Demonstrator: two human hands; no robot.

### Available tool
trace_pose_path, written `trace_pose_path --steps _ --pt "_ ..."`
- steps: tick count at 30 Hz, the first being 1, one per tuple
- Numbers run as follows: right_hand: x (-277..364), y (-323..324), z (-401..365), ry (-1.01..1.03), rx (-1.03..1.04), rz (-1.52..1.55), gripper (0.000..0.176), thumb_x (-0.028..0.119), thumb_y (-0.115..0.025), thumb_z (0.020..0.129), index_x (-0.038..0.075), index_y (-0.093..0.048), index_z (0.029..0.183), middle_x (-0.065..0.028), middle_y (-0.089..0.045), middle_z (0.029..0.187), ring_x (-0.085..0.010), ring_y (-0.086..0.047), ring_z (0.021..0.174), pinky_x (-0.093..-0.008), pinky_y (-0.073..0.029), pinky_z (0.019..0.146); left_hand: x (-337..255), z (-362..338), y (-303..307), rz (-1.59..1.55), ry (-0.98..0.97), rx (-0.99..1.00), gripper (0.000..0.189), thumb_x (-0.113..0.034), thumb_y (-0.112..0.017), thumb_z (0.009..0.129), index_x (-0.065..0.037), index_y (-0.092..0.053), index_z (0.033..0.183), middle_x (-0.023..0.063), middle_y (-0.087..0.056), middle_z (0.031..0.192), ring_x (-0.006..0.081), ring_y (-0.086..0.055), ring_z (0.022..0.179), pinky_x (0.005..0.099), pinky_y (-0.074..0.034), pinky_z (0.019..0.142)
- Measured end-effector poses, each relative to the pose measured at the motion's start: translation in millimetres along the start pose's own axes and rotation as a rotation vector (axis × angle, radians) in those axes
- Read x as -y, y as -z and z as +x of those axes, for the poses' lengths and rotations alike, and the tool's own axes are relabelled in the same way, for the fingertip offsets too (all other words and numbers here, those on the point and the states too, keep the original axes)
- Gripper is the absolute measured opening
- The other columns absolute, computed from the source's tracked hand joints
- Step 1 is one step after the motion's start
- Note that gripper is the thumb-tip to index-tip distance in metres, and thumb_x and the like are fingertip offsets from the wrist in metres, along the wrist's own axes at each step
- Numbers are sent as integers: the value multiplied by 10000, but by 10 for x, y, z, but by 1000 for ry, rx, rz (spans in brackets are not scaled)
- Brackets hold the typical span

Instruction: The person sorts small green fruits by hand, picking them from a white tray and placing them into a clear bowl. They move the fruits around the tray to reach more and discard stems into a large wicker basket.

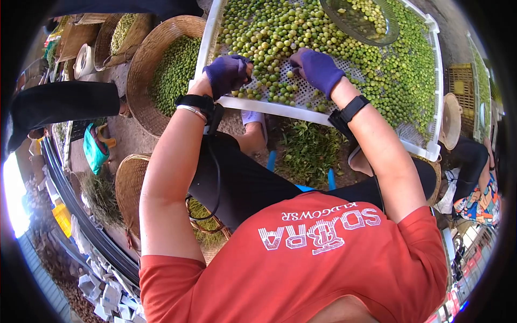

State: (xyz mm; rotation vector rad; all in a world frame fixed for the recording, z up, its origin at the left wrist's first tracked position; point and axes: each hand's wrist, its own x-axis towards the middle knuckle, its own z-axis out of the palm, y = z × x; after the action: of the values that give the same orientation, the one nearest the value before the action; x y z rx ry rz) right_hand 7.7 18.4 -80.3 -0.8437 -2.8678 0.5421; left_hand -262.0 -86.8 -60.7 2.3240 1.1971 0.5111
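A white perforated plastic tray (291,111) spreads before me, heaped with small round green fruits (269,37), some yellowish. Over its near left edge is my left hand (229,74), in a purple glove with bare fingertips, its fingers curled closed; whether anything is inside is hidden. My right hand (320,71), gloved likewise, bends down over the fruits, fingers drawn together, their tips partly hidden. Between both hands lie loose fruits and a bare patch of mesh. Beyond my right hand, a greenish see-through bowl (396,32) rests on the fruits, holding yellower ones.
Left of the tray stands a large woven basket (141,70) of smaller green fruits. More baskets (102,40) are behind it. Another person's dark-clothed leg (64,105) reaches in from the left. Leafy cuttings (312,151) lie beneath the tray. At right is a yellow crate (462,89).
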Motion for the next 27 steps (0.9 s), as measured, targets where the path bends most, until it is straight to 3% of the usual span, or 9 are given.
trace_pose_path --steps 4,8,13,18,20,22,24,25,27 --pt "-111 50 -41 -38 26 12 172 142 -592 819 97 -633 979 -150 -618 993 -339 -620 921 -433 -509 772 -308 334 -214 -470 984 -10 245 -137 -676 765 -52 -687 994 71 -661 829 107 -621 773 260 -497 653" --pt "29 63 17 154 -96 159 160 141 -583 818 111 -635 967 -142 -613 976 -330 -622 892 -420 -515 757 -478 461 -296 -12 790 180 318 -86 -650 708 -120 -694 1021 141 -691 947 286 -672 836 381 -525 770" --pt "210 -194 -12 92 -7 37 148 133 -565 819 95 -638 941 -152 -619 950 -339 -630 895 -433 -517 754 -637 494 -384 321 675 289 228 -46 -644 702 -98 -673 922 179 -643 955 362 -646 896 425 -536 769" --pt "-101 91 -56 14 -122 344 165 92 -573 802 98 -680 927 -144 -672 877 -305 -656 847 -405 -528 776 -596 473 -468 386 648 271 175 -58 -634 721 -84 -635 894 191 -612 966 378 -632 921 429 -531 785" --pt "-201 568 -88 -232 -127 532 253 48 -587 813 65 -663 1054 -99 -693 849 -203 -638 630 -313 -545 623 -635 512 -337 196 753 257 275 -70 -641 709 -67 -672 983 195 -650 961 344 -653 905 400 -529 787" --pt "-402 864 -137 -232 -505 351 296 139 -641 817 93 -640 1109 -103 -675 901 -223 -641 753 -339 -533 689 -703 501 -194 -132 898 136 334 -72 -647 697 -14 -685 1024 206 -675 964 327 -668 895 371 -535 791" --pt "-562 1123 -187 -264 -822 -16 430 231 -707 786 107 -587 1180 -177 -649 1061 -330 -654 918 -415 -524 805 -582 496 -177 -478 1077 60 326 -81 -665 678 -52 -691 1002 100 -700 922 277 -674 884 344 -535 778" --pt "-589 1143 -219 -267 -732 2 371 209 -690 793 104 -613 1140 -163 -659 1024 -310 -655 887 -402 -524 794 -487 448 -208 -531 895 -26 266 -75 -656 691 -68 -676 956 91 -688 870 271 -670 866 343 -535 748" --pt "-613 1083 -289 -267 -551 43 263 166 -657 808 97 -664 1061 -135 -678 950 -272 -657 826 -376 -522 774 -272 507 -71 373 -147 -75 155 -40 -636 714 -100 -594 851 65 -617 743 260 -640 752 347 -517 631"
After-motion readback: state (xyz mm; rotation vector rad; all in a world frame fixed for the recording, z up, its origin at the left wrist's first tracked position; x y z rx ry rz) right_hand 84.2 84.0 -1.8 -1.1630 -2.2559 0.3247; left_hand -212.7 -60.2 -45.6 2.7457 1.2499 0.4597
